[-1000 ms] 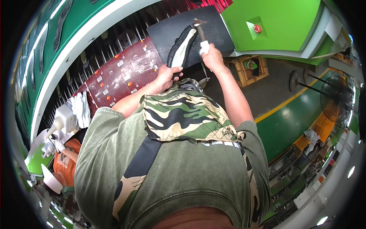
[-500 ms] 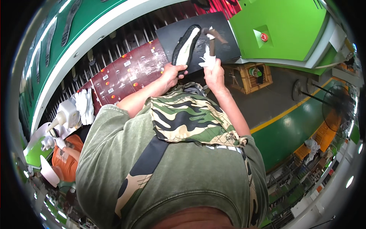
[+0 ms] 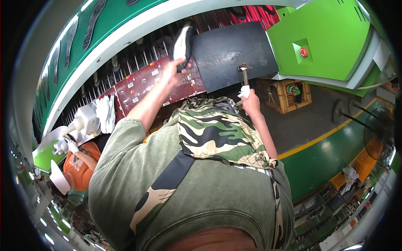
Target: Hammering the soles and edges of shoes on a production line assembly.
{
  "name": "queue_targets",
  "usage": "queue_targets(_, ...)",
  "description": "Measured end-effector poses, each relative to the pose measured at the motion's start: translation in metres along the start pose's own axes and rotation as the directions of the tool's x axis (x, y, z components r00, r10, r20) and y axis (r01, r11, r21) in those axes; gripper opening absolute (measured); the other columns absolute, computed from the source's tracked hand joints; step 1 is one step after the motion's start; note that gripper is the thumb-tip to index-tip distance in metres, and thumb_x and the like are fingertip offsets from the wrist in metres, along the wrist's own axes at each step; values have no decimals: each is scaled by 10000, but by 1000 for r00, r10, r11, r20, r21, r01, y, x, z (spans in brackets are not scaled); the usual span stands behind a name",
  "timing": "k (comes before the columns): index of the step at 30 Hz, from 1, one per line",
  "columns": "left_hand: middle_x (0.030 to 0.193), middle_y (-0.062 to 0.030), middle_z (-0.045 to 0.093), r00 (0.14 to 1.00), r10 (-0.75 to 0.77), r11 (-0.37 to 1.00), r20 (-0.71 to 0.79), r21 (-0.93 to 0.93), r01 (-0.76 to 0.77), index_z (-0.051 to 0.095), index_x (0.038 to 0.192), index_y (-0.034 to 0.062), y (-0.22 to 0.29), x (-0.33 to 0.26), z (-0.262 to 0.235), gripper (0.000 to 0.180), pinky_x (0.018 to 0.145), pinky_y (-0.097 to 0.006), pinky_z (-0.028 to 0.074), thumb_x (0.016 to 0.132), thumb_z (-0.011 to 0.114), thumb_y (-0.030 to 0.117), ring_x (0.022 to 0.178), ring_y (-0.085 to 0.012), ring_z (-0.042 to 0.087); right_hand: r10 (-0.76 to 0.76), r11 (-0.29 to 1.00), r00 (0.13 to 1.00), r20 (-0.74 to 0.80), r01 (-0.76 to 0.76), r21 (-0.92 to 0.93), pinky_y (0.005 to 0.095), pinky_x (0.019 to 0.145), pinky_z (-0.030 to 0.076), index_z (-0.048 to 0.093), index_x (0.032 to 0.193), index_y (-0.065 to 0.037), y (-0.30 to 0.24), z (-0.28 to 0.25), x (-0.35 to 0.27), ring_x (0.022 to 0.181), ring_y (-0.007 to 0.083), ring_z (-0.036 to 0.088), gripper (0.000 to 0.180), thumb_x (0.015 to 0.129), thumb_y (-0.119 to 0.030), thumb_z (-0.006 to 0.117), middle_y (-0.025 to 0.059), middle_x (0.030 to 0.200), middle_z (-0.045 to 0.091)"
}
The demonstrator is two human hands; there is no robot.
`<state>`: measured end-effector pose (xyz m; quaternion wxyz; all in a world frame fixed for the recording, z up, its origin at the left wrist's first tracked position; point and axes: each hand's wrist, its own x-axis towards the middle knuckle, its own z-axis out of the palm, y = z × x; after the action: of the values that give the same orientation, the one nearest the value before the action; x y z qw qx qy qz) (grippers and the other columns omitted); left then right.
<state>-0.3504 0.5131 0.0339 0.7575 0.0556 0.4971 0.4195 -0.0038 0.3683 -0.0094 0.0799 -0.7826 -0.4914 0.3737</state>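
Note:
My left hand (image 3: pixel 171 74) is closed round one end of a black shoe (image 3: pixel 181 45), whose long white underside faces up. It holds the shoe raised over the left side, above the dark red board (image 3: pixel 140 85) and the roller bars. In my right hand (image 3: pixel 251 103) is a hammer (image 3: pixel 246 77), gripped where white wrapping covers its handle. The hammer's head is over the near part of the black mat (image 3: pixel 230 46), low to its surface; whether it touches I cannot tell.
Past the boards run the conveyor's metal rollers (image 3: pixel 157 49). A green machine housing with a red button (image 3: pixel 303 52) stands at right, above a bamboo stool (image 3: pixel 289 102). White gloves (image 3: pixel 106 113) lie at left, near a person in orange (image 3: pixel 83 165). A black fan (image 3: pixel 374 129) stands far right.
My left hand has lifted the shoe off the black mat and carried it left over the rollers. My right hand has lowered the hammer nearer the mat's front edge. The view has shifted slightly.

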Motion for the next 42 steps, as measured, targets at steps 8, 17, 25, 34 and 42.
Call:
queue_targets(8, 980, -222, 670, 982, 147, 989, -116, -16, -149, 527, 1148, -43, 93, 140, -38, 297, 484, -289, 538, 954, 649, 146, 807, -344, 726, 80, 985, 996, 25, -83, 152, 523, 896, 508, 535, 1134, 9, -8, 11, -9, 1021, 464, 651, 388, 861, -226, 678, 296, 1045, 677)
queue_targets(17, 1278, -324, 570, 947, 91, 944, -309, -276, -181, 452, 1317, -102, 29, 198, 10, 446, 894, -467, 608, 1004, 594, 182, 1067, -421, 657, 109, 991, 994, 23, -111, 78, 518, 890, 516, 546, 1198, -39, -12, -3, -20, 1004, 452, 657, 435, 847, -253, 688, 267, 1054, 685)
queue_targets(25, 1356, -260, 573, 997, 1, 993, 79, 114, -10, 532, 1356, -30, -15, 251, 126, 467, 1099, -389, 470, 977, 653, 216, 1268, -363, 562, 106, 977, 994, -39, -97, 188, 481, 821, 554, 669, 1060, -63, -17, -51, -53, 905, 377, 700, 308, 802, -230, 684, 205, 981, 713)
queue_targets(34, 1299, -147, 609, 992, -124, 985, 10, -119, 124, 555, 1333, -1, -36, 376, 210, 483, 964, -414, 602, 925, 726, 192, 1152, -353, 615, 424, 900, 903, -63, -413, 136, 507, 824, 545, 623, 1088, -47, 76, -52, -153, 958, 412, 689, 302, 832, -204, 652, 221, 998, 712)
queue_targets(42, 1042, -100, 689, 992, 35, 992, -118, -116, -48, 593, 1229, 105, -20, 385, 229, 506, 431, -261, 527, 803, 846, 208, 655, -256, 690, 787, 496, 594, 167, -771, 399, 461, 727, 541, 735, 936, -27, 149, 6, -266, 855, 359, 718, 247, 764, -202, 751, 213, 946, 727)
